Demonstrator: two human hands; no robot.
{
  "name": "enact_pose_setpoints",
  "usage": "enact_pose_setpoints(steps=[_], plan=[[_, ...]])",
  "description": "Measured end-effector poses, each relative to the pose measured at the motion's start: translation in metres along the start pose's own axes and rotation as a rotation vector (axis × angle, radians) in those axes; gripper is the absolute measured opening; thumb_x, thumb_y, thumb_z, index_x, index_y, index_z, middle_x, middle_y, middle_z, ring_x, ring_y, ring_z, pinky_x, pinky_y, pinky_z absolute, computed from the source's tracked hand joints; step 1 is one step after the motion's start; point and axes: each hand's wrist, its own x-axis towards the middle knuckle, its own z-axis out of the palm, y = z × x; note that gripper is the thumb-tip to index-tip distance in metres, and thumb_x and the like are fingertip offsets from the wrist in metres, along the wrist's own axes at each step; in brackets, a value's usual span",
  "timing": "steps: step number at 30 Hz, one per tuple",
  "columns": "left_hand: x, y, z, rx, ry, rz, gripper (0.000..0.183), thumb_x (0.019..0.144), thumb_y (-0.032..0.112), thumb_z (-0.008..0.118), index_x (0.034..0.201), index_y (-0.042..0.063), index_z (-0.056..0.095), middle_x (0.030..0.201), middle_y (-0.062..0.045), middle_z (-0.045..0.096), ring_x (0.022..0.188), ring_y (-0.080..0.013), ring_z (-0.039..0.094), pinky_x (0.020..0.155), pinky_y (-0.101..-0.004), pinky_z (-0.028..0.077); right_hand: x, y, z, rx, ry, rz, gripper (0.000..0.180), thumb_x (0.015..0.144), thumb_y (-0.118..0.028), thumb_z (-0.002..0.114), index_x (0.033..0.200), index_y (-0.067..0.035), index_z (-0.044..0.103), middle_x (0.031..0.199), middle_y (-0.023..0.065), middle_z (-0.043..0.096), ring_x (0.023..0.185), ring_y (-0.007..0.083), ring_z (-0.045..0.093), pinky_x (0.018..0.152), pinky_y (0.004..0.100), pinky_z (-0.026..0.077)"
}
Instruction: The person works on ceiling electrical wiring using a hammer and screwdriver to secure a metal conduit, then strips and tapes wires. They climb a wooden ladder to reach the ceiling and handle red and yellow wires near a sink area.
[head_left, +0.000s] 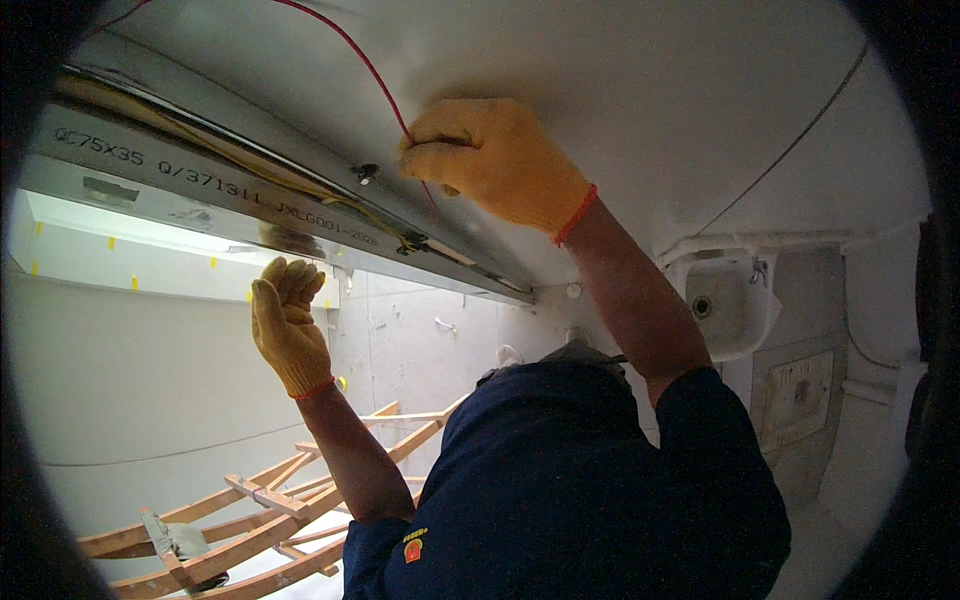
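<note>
My right hand (491, 161), in a yellow knitted work glove with a red cuff edge, pinches a thin red cord (360, 60) between thumb and fingers. The cord curves in from the upper left, and a short tail shows below the fingers. Beside it runs a long metal channel (225, 184) with printed characters on its side. Yellowish wires (247, 166) lie inside the channel. My left hand (291, 322), gloved alike, is raised just below the channel's lower face with its fingers curled. Whether it holds anything small is hard to see.
A dark fitting (367, 174) sits on the surface by the channel. Wooden framing (300, 510) with crosspieces stands at lower left. To the right are a white sink (727, 304) with a tap and a floor panel (797, 394). A dark line (787, 146) crosses the pale wall.
</note>
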Motion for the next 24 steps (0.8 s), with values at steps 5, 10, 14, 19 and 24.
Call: enact_pose_setpoints(steps=[5,10,14,19,24], plan=[[-0.001,0.002,0.003,0.004,0.037,-0.006,0.053,0.116,0.039,0.051,0.138,-0.007,0.063,0.120,-0.020,0.075,0.105,-0.0295,0.075,0.094,-0.0458,0.063,0.000,0.013,-0.014,0.000,0.040,-0.083,0.011,0.103,-0.018,0.072,0.106,-0.008,0.077,0.093,0.0029,0.071,0.067,0.0096,0.066,0.056,0.0250,0.054],[-0.016,0.001,0.017,0.005,0.172,-0.030,0.051,0.112,0.041,0.058,0.127,-0.007,0.069,0.105,-0.017,0.076,0.091,-0.0240,0.075,0.083,-0.0387,0.064,0.005,0.000,-0.035,0.380,-0.067,0.260,0.021,0.108,-0.024,0.066,0.105,-0.007,0.076,0.086,0.0015,0.068,0.061,0.0075,0.060,0.052,0.0244,0.049],[-0.017,-0.011,0.004,-0.032,0.222,-0.105,0.050,0.111,0.042,0.060,0.124,-0.005,0.070,0.101,-0.016,0.075,0.087,-0.0228,0.074,0.080,-0.0371,0.063,0.020,0.013,-0.026,0.440,-0.064,0.190,0.026,0.111,-0.029,0.064,0.101,-0.007,0.074,0.081,0.0008,0.066,0.059,0.0073,0.058,0.051,0.0244,0.046],[-0.065,-0.028,-0.017,-0.072,0.336,-0.197,0.046,0.110,0.043,0.063,0.120,-0.001,0.072,0.094,-0.012,0.074,0.084,-0.0217,0.072,0.077,-0.0372,0.062,0.008,-0.012,-0.037,0.537,-0.059,0.452,0.029,0.101,-0.028,0.072,0.090,-0.001,0.075,0.069,0.0027,0.064,0.056,0.0104,0.058,0.049,0.0298,0.044],[-0.095,-0.048,-0.040,-0.101,0.437,-0.280,0.044,0.107,0.043,0.067,0.116,0.001,0.073,0.092,-0.011,0.074,0.078,-0.0211,0.070,0.074,-0.0375,0.060,0.009,-0.029,-0.028,0.347,-0.102,0.412,0.029,0.099,-0.029,0.074,0.090,-0.002,0.079,0.073,0.0042,0.071,0.061,0.0115,0.064,0.054,0.0297,0.050]])
